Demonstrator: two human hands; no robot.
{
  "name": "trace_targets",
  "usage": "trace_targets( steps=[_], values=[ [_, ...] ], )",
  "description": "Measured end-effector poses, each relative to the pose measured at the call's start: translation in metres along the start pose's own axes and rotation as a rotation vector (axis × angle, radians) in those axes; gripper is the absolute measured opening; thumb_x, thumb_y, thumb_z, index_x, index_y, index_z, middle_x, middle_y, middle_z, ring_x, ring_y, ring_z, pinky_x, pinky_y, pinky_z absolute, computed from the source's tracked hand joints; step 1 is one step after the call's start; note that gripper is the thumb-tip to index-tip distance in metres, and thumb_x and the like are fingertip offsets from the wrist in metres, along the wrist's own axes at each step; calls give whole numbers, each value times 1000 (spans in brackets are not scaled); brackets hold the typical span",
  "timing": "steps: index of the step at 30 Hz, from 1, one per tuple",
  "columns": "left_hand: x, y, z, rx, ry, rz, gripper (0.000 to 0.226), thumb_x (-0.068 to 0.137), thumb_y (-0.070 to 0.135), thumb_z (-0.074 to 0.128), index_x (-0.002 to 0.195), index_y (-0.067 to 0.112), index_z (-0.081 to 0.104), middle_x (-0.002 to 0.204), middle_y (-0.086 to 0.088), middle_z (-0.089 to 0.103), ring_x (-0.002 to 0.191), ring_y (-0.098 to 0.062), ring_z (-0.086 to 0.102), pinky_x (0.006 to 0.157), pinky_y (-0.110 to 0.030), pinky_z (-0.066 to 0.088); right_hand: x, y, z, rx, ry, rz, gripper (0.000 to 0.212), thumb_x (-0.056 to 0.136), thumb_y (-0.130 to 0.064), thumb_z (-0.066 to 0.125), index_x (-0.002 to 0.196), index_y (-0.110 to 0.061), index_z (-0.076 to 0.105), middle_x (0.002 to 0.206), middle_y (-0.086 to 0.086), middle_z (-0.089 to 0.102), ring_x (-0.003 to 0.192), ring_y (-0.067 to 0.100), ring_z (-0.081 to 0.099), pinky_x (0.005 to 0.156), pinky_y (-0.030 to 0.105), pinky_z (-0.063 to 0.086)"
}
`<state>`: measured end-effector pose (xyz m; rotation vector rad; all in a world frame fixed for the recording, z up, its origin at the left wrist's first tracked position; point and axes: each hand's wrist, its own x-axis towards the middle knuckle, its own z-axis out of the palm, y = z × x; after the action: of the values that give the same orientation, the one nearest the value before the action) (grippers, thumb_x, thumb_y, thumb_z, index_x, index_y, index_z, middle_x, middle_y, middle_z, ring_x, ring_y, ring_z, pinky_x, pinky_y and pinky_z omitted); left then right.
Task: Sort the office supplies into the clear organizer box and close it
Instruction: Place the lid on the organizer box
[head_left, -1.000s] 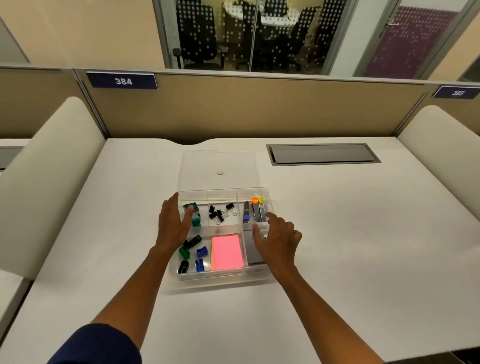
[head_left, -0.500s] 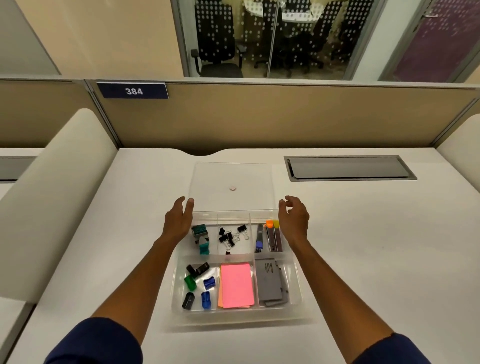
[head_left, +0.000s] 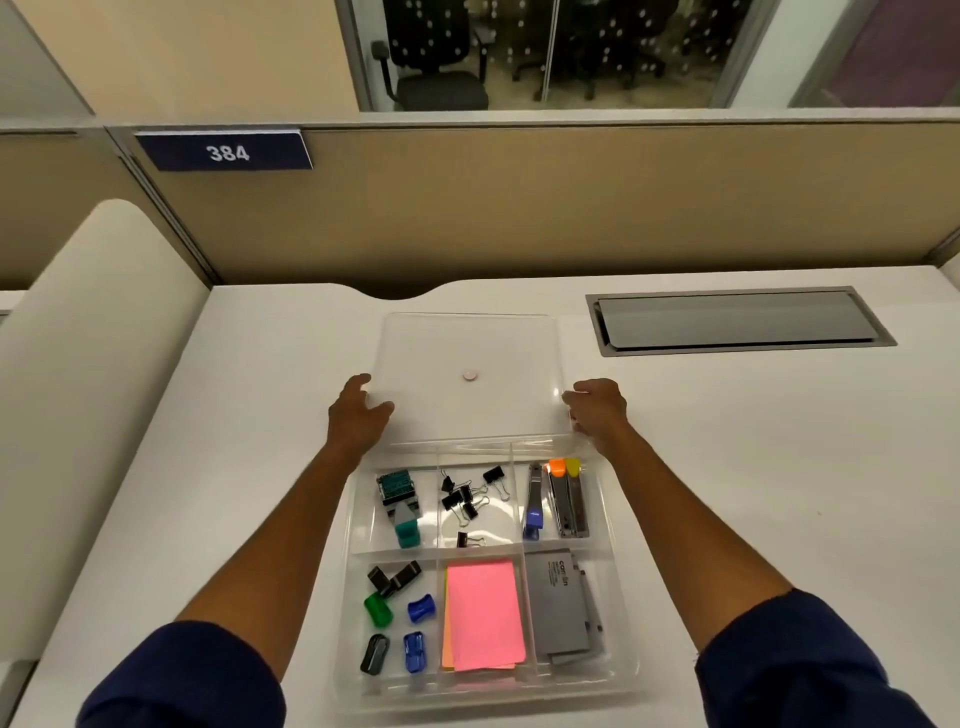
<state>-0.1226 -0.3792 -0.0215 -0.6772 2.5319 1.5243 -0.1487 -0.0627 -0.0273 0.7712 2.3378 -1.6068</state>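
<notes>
The clear organizer box (head_left: 621, 613) sits open on the white desk in front of me. Its compartments hold black binder clips (head_left: 464, 500), a teal stamp (head_left: 400, 500), coloured sharpeners (head_left: 400, 626), pink sticky notes (head_left: 483, 613), grey staple boxes (head_left: 561, 605) and a stapler with markers (head_left: 563, 499). The clear lid (head_left: 470, 379) lies flat just behind the box. My left hand (head_left: 356, 415) grips the lid's left edge. On the lid's right edge, my right hand (head_left: 597, 413) has its fingers curled around the rim.
A grey cable hatch (head_left: 737, 322) is set into the desk at the back right. A tan partition (head_left: 519, 208) with the plate 384 (head_left: 226, 152) closes the back. A padded divider (head_left: 78, 364) stands on the left.
Both hands moved away from the box's compartments and forward to the lid, and now clasp its left and right edges. The camera has come closer over the box.
</notes>
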Motion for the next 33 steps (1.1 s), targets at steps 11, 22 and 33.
trace_targets(
  steps=[11,22,33],
  values=[
    [11,-8,-18,-225,30,-53,63,84,-13,57,141,10,44,98,-15,60,92,-26,57,89,-43,50,2,-1,-21,287,-121,12,38,83,15,55,117,1,63,70,5,56,62,19,52,61,27,46],
    [-32,17,-37,-266,68,174,36,84,-14,58,117,0,63,96,-17,67,89,-27,63,91,-39,54,-42,0,-42,476,-150,-206,30,87,10,57,105,-14,60,99,9,71,92,20,64,79,31,50],
    [-102,9,-55,-290,187,273,11,84,1,69,91,7,74,92,-10,74,86,-17,69,81,-25,53,-106,20,-61,429,-108,-350,13,87,0,65,97,-8,69,101,8,73,100,20,67,93,33,50]
  ],
)
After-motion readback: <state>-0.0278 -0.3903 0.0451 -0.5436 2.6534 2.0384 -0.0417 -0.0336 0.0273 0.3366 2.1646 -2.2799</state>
